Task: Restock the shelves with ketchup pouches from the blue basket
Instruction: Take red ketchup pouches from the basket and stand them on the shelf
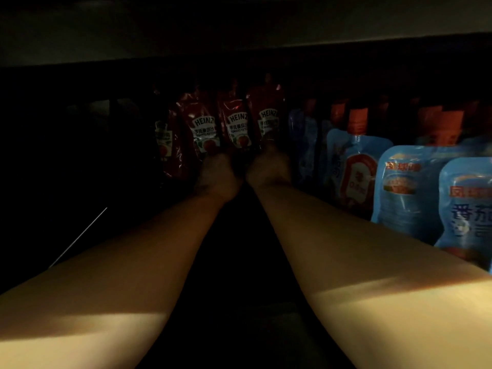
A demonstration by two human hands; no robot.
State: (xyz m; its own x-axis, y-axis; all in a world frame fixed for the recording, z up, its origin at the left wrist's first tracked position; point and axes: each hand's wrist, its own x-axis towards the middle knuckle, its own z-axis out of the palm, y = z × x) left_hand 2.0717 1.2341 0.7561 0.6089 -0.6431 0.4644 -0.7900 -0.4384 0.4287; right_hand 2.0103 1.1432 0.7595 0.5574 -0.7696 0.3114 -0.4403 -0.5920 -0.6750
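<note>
Both my arms reach deep into a dark shelf bay. Several red Heinz ketchup pouches (205, 129) stand upright in a row at the back. My left hand (217, 173) is at the foot of the pouch second from the left. My right hand (267, 166) is at the foot of the rightmost red pouch (267, 117). The dim light hides the fingers of both hands, so their grip does not show. The blue basket is out of view.
Blue pouches with orange caps (356, 166) fill the shelf to the right, close to my right forearm. The underside of the shelf above (239, 30) hangs low overhead. The shelf floor (80, 169) to the left is dark.
</note>
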